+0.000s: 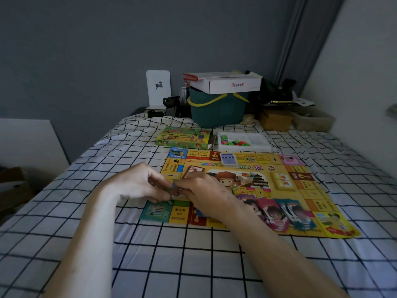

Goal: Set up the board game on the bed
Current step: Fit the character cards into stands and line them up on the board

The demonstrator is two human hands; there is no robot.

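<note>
Board (277, 186) lies flat on the bed (193, 254), its near edge well back from wide bare sheet. A grey wall stands behind, a white wall right. Beyond its far edge sit a basket (217, 110), box (182, 137) and tray (245, 141). Over its left edge, left hand (137, 183) and right hand (204, 194) meet, fingers pinching small cards (174, 190).

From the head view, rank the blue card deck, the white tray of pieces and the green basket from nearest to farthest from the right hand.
1. Blue card deck, on the board's far edge, just beyond the right hand.
2. White tray of pieces, on the bed past the board.
3. Green basket, at the bed's far end.
</note>
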